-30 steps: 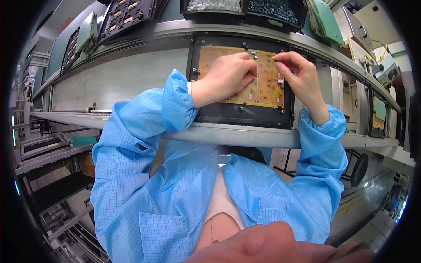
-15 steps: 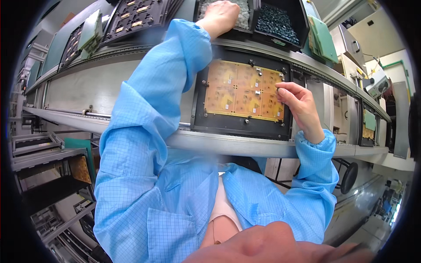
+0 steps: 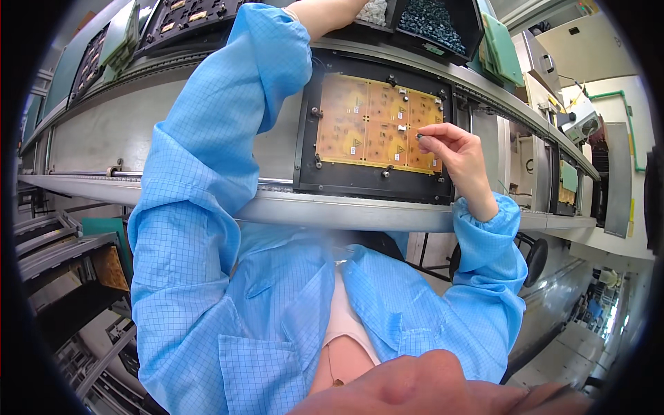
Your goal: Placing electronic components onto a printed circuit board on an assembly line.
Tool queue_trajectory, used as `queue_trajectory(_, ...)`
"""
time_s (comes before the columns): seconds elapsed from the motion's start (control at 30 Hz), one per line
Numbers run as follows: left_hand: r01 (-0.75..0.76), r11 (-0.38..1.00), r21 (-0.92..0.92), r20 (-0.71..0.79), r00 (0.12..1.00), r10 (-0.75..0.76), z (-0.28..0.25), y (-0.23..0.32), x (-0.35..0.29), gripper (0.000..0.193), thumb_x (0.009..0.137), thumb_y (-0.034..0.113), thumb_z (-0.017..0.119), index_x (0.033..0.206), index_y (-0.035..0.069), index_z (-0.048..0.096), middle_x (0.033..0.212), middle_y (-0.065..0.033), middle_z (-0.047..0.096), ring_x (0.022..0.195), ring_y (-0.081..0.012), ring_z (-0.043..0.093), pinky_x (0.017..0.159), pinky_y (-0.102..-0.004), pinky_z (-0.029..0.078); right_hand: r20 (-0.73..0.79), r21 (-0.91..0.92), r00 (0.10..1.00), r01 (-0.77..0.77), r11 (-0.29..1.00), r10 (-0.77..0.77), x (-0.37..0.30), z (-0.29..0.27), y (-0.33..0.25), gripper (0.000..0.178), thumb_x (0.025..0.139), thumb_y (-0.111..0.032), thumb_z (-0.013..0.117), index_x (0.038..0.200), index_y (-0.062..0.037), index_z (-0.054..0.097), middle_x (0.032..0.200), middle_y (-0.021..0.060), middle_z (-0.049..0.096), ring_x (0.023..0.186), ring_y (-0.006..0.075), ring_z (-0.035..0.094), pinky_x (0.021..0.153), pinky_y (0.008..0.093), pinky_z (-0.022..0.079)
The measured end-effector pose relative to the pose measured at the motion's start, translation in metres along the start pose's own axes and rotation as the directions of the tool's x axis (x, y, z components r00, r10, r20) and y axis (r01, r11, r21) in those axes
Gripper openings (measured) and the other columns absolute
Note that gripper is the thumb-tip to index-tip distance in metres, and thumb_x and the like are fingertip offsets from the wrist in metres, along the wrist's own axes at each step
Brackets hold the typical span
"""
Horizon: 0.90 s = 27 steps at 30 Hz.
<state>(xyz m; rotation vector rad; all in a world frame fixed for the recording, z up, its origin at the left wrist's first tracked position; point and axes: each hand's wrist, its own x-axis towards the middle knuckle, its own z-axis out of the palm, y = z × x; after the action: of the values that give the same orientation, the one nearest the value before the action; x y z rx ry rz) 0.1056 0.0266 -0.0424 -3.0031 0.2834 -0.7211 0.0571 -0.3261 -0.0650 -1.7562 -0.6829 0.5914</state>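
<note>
Pinched between the thumb and forefinger of my right hand (image 3: 458,158) is a small dark component (image 3: 419,137), held over the right part of a yellow circuit board panel (image 3: 339,131). The panel, divided into several sections, lies in a black carrier frame (image 3: 308,176) and bears a few small white parts (image 3: 402,128). My left hand (image 3: 330,12) reaches to the bin of white parts (image 3: 374,12) at the far side. The upper picture edge cuts off its fingers, so their grip is hidden.
A black bin of dark parts (image 3: 434,26) adjoins the white parts. Green boards (image 3: 501,52) lean at its right. Black carriers (image 3: 183,24) rest at the far left. Metal rails (image 3: 311,211) border the line. A rack (image 3: 69,277) stands at lower left.
The view has shifted, and the bins now sit higher in the picture. My right hand has moved slightly left across the panel, still pinching. My left hand's fingers have left the picture.
</note>
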Motion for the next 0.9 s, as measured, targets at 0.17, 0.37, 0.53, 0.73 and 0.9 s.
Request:
queue_trajectory(0.17, -0.047, 0.998, -0.028, -0.204, 0.978, 0.04, -0.009, 0.007, -0.002, 0.01, 0.075, 0.008, 0.062, 0.071, 0.002, 0.069, 0.076, -0.02, 0.066, 0.079, -0.037, 0.067, 0.071, -0.0447, 0.054, -0.065, -0.214, 0.995, 0.062, 0.975, -0.077, -0.002, 0.012, -0.003, 0.012, 0.09, 0.0, 0.066, 0.101, 0.0026, 0.069, 0.093, 0.0054, 0.07, 0.084, 0.0112, 0.067, 0.077, 0.0233, 0.054)
queue_trajectory(0.37, -0.046, 0.851, -0.523, -0.326, 0.933, -0.15, -0.073, 0.04, -0.03, 0.01, 0.081, 0.014, 0.064, 0.08, 0.005, 0.069, 0.081, -0.0169, 0.066, 0.083, -0.0355, 0.065, 0.076, -0.0439, 0.052, 0.039, -0.601, 0.942, 0.289, 0.745, -0.335, 0.002, 0.015, -0.009, 0.012, 0.084, 0.003, 0.069, 0.095, -0.0012, 0.072, 0.092, 0.0079, 0.068, 0.082, 0.0175, 0.066, 0.073, 0.0278, 0.054)
queue_trajectory(0.53, -0.025, 0.838, -0.544, -0.35, 0.915, -0.2, -0.063, 0.044, -0.038, 0.01, 0.079, 0.012, 0.069, 0.084, 0.003, 0.07, 0.083, -0.0174, 0.068, 0.08, -0.0343, 0.066, 0.072, -0.0404, 0.053, 0.083, -0.665, 0.897, 0.374, 0.646, -0.434, 0.005, 0.01, -0.001, 0.012, 0.082, 0.002, 0.07, 0.093, -0.0016, 0.072, 0.092, 0.0093, 0.068, 0.081, 0.0216, 0.065, 0.072, 0.0304, 0.054)
queue_trajectory(0.73, 0.129, 0.673, -0.728, -0.169, 0.918, -0.358, -0.078, 0.055, -0.064, 0.013, 0.081, 0.012, 0.072, 0.091, 0.003, 0.073, 0.079, -0.0135, 0.07, 0.071, -0.0228, 0.068, 0.066, -0.0326, 0.053, 0.127, -0.687, 0.856, 0.441, 0.578, -0.502, 0.01, 0.007, -0.001, 0.013, 0.081, 0.005, 0.07, 0.092, -0.0017, 0.071, 0.091, 0.0098, 0.067, 0.083, 0.0242, 0.064, 0.072, 0.0316, 0.054)
queue_trajectory(0.9, 0.182, 0.57, -0.801, -0.07, 0.918, -0.391, -0.081, 0.061, -0.079, 0.015, 0.083, 0.013, 0.073, 0.093, 0.003, 0.073, 0.079, -0.0112, 0.072, 0.069, -0.0157, 0.067, 0.064, -0.0281, 0.053, 0.386, -0.675, 0.751, 0.625, 0.392, -0.535, 0.018, 0.0, -0.011, 0.016, 0.078, 0.005, 0.07, 0.092, -0.0004, 0.068, 0.089, 0.0105, 0.065, 0.083, 0.0279, 0.062, 0.071, 0.0346, 0.054)
